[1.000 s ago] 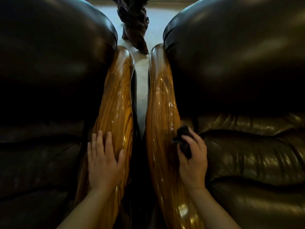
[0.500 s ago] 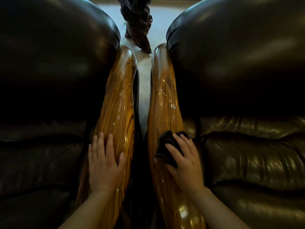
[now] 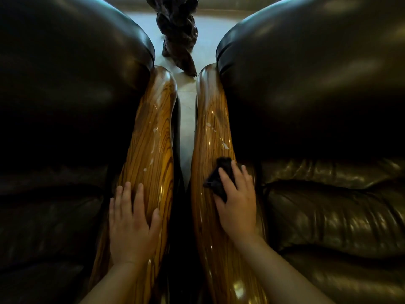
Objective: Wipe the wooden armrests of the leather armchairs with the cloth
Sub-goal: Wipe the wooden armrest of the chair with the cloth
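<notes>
Two glossy striped wooden armrests run away from me side by side: the left armrest (image 3: 151,137) and the right armrest (image 3: 210,132). Both carry pale smears and specks along their tops. My right hand (image 3: 237,198) presses a small dark cloth (image 3: 220,176) flat on the right armrest, near its inner edge beside the seat cushion. My left hand (image 3: 131,222) lies palm down on the left armrest with fingers spread, holding nothing.
Dark leather armchairs flank the armrests: the left armchair (image 3: 65,84) and the right armchair (image 3: 317,84). A narrow gap with pale floor (image 3: 185,119) separates the two armrests. A dark gnarled wooden object (image 3: 177,34) stands on the floor beyond the armrest tips.
My right hand with the cloth swept left across the right armrest, then back toward its right edge and slightly forward. My left hand stayed resting on the left armrest.
</notes>
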`<state>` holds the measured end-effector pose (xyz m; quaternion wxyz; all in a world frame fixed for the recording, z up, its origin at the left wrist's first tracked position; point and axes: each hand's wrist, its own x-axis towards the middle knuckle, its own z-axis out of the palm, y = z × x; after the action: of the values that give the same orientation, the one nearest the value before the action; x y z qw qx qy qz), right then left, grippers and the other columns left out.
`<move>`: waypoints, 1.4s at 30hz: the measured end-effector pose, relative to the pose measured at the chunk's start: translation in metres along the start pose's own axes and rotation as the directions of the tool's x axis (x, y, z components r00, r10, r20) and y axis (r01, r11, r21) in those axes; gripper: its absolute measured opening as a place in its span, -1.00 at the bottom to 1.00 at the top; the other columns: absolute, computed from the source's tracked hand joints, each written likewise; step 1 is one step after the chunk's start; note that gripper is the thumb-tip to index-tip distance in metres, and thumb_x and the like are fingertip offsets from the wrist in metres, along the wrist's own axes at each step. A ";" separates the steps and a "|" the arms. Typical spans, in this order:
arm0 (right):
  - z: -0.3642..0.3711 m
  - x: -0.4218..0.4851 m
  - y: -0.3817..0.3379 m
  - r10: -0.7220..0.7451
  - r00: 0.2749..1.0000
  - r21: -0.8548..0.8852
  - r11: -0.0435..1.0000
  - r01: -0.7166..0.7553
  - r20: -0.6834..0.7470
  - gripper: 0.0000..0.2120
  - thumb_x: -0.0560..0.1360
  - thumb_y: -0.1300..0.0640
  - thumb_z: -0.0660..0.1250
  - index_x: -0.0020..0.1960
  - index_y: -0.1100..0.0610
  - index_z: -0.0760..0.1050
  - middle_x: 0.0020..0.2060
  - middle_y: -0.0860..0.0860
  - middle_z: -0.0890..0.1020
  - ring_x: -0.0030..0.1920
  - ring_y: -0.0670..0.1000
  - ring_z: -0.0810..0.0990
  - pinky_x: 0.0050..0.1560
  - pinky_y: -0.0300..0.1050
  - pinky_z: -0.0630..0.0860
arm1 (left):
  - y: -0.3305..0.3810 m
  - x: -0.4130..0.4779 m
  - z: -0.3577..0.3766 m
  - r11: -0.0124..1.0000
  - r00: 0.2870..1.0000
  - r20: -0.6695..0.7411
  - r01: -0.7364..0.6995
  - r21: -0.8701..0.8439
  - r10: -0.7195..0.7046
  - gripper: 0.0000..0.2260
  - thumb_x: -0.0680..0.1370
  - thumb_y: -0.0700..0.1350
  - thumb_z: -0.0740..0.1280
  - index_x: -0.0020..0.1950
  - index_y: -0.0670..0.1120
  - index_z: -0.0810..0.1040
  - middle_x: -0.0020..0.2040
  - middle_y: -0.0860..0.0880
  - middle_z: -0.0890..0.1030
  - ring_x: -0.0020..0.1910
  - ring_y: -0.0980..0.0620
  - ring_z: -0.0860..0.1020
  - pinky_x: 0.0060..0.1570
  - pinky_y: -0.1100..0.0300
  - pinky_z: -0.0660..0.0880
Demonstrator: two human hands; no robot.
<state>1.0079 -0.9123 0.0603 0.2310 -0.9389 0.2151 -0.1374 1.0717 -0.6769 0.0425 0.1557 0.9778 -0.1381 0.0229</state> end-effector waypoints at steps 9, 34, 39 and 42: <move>0.005 -0.015 0.009 0.001 1.000 0.020 1.000 -0.001 -0.015 -0.40 0.48 0.02 0.34 0.49 -0.07 0.28 0.57 -0.02 0.19 0.60 0.07 0.03 0.50 0.23 0.22 | 0.006 0.011 -0.007 0.993 0.998 -0.012 0.055 -0.109 -0.056 -0.38 0.56 0.26 0.01 0.53 -0.04 0.18 0.56 -0.11 0.12 0.57 -0.11 0.03 0.49 -0.19 0.11; 0.005 0.033 -0.006 0.150 0.988 0.019 0.989 -0.149 -0.036 -0.45 0.55 -0.07 0.26 0.51 -0.04 0.28 0.58 0.03 0.18 0.59 0.12 0.06 0.49 0.13 0.19 | 0.012 0.032 -0.004 0.970 0.983 -0.024 0.178 -0.168 -0.185 -0.46 0.56 0.18 0.04 0.45 -0.08 0.28 0.55 -0.08 0.18 0.55 -0.13 0.15 0.38 -0.21 0.32; 0.009 0.069 -0.018 0.213 0.976 0.016 0.977 -0.213 -0.048 -0.44 0.58 -0.10 0.21 0.54 -0.01 0.24 0.58 0.06 0.20 0.58 0.14 0.11 0.48 0.07 0.13 | 0.012 0.032 -0.003 0.973 0.984 -0.035 0.170 -0.158 -0.177 -0.47 0.56 0.17 0.04 0.44 -0.09 0.29 0.54 -0.09 0.18 0.55 -0.14 0.16 0.39 -0.20 0.31; 0.008 0.034 -0.014 0.047 0.998 -0.066 0.997 -0.049 -0.030 -0.46 0.53 -0.03 0.26 0.49 0.00 0.31 0.55 0.03 0.25 0.59 0.11 0.07 0.50 0.06 0.05 | 0.012 0.032 -0.004 0.973 0.984 -0.035 0.167 -0.159 -0.174 -0.48 0.56 0.16 0.05 0.44 -0.09 0.29 0.54 -0.08 0.18 0.55 -0.15 0.16 0.39 -0.21 0.30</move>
<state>1.0454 -0.9143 0.0661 0.1997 -0.9385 0.2455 -0.1380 1.0986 -0.6952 0.0525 0.2360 0.9701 -0.0512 0.0226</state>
